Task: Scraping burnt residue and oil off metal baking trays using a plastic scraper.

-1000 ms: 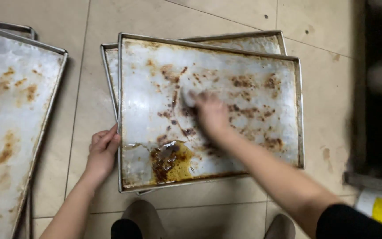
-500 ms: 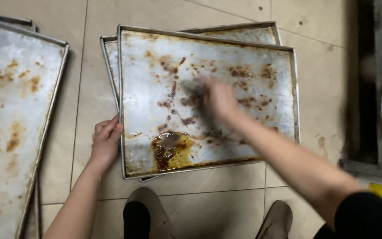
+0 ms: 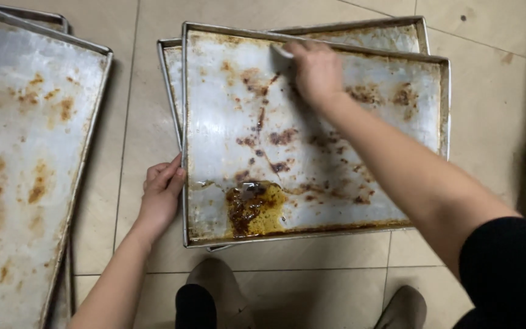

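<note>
Large metal baking tray (image 3: 226, 122) lies flat on the tiled floor (image 3: 135, 79), stacked slightly askew on a second tray (image 3: 391, 33) whose rim shows at the far edge and left side. Its surface is streaked with brown baked-on residue, and a dark oily pool of scrapings (image 3: 252, 207) sits near the front edge, left of centre. The right hand (image 3: 316, 72) reaches across to the far part of the tray, fingers curled closed around a small pale scraper (image 3: 281, 51), only the tip of which shows past the knuckles; the tip rests on the tray surface close to the far rim. The right forearm crosses the tray diagonally from a black sleeve (image 3: 506, 268) at lower right. The left hand (image 3: 161, 195) is at the tray's left rim, fingers nearly straight and pressed against the edge, gripping nothing closed. To the left, well apart from the stack, another stained tray (image 3: 25, 152) lies on top of a further one. Two shoes (image 3: 217, 286) show at the bottom, just in front of the tray's near edge.
</note>
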